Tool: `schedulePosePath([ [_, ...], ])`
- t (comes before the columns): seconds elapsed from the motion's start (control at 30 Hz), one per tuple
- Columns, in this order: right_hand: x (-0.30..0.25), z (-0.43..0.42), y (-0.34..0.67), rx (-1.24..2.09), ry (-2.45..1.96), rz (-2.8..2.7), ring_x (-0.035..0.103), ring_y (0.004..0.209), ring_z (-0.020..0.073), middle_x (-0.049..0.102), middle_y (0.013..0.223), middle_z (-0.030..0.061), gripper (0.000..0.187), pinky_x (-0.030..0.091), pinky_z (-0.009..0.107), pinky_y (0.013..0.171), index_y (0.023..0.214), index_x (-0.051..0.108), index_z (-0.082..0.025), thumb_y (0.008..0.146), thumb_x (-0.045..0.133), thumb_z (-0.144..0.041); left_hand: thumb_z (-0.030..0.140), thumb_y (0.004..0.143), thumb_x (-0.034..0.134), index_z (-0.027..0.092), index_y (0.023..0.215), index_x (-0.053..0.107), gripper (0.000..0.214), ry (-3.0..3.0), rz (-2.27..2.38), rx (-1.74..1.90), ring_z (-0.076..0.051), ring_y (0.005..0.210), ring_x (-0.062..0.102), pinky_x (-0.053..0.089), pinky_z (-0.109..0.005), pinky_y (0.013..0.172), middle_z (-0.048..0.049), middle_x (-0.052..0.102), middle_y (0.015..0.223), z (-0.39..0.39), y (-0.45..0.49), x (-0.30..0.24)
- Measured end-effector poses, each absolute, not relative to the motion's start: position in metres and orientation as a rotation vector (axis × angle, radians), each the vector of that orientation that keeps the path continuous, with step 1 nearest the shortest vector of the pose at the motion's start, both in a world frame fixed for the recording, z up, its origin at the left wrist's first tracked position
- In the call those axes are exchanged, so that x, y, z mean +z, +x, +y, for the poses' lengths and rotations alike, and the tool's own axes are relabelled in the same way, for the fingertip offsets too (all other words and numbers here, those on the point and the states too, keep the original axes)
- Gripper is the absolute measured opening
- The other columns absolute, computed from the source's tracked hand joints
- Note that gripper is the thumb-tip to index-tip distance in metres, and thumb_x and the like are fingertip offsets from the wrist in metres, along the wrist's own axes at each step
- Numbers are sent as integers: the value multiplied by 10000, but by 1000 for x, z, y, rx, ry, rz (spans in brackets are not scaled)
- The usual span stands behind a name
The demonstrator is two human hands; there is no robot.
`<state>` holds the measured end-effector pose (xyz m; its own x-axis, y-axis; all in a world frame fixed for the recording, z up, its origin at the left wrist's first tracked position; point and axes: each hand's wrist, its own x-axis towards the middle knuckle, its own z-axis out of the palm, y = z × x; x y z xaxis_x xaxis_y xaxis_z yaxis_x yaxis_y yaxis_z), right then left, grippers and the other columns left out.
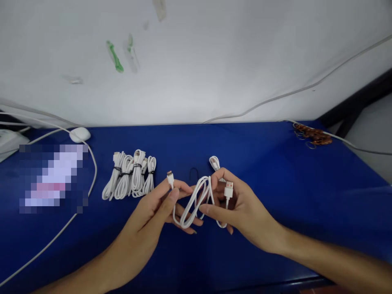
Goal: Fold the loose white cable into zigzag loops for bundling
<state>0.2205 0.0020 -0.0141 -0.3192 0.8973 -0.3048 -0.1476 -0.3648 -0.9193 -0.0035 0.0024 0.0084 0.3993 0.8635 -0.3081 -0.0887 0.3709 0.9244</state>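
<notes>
Both my hands hold a white USB cable (196, 200), folded into loops, just above the blue table (275, 175). My left hand (156, 208) pinches the cable near its small plug, which sticks up between thumb and forefinger. My right hand (239, 208) is closed on the other side of the loops, with the flat USB plug lying against its fingers. A small black tie (193, 174) lies on the table just behind the hands.
Several tied white cable bundles (130, 175) lie in a row to the left. A white mouse (79, 134) and its cord sit at the back left by a blurred patch. A heap of brown rubber bands (312, 136) lies at the back right. Loose white wires run along the wall.
</notes>
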Motion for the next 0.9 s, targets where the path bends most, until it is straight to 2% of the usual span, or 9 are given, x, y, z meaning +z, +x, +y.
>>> schedulePosePath([
  [0.23,-10,3,220,1732,-1134,-1023,382,447,44,497,557,-149,551,378,109,382,901,481,-257,763,1012,-302,444,1139,568,219,1160,776,307,1039,979,734,-219,785,847,718,-289,719,-54,819,1058,5,-1,10],
  [0.37,-10,3,220,1738,-1099,-1010,388,467,38,595,680,-111,533,388,118,387,934,496,-260,772,1001,-308,428,1115,617,196,1109,795,292,1051,1029,765,-202,719,814,703,-273,658,-63,808,1014,7,2,14],
  [0.47,-11,5,221,1717,-1107,-981,392,460,34,646,764,-93,558,380,125,375,1065,553,-270,748,1011,-294,436,1110,628,198,1113,783,283,991,974,755,-207,690,803,696,-285,627,-62,809,937,6,1,12],
  [0.53,-10,7,222,1721,-1140,-971,404,447,41,679,797,-80,673,369,135,352,1231,582,-274,723,1023,-301,446,1115,622,202,1139,770,286,941,929,725,-212,676,800,697,-300,632,-48,796,846,4,0,9],
  [0.6,-9,10,223,1777,-1149,-1007,415,422,48,691,752,-72,718,353,140,337,1335,601,-247,750,1007,-338,440,1118,621,198,1146,763,282,923,916,703,-216,685,797,700,-311,651,-43,787,796,4,-1,7],
  [0.67,-8,11,225,1865,-1105,-1078,412,393,47,673,654,-71,560,330,141,333,1252,677,-198,807,968,-376,437,1116,628,190,1126,761,280,927,911,699,-218,696,797,697,-308,657,-45,784,780,4,0,7],
  [0.77,-9,11,226,1902,-1048,-1146,401,369,41,618,551,-76,325,298,143,333,967,732,-174,847,937,-396,440,1116,627,184,1092,754,286,943,912,679,-214,697,803,692,-295,660,-36,773,754,3,2,10],
  [0.9,-10,10,225,1769,-1091,-1116,396,358,38,596,529,-85,347,308,143,341,834,666,-190,842,937,-406,450,1111,629,168,1129,759,312,965,908,644,-221,718,830,698,-296,670,-65,810,867,1,3,12],
])
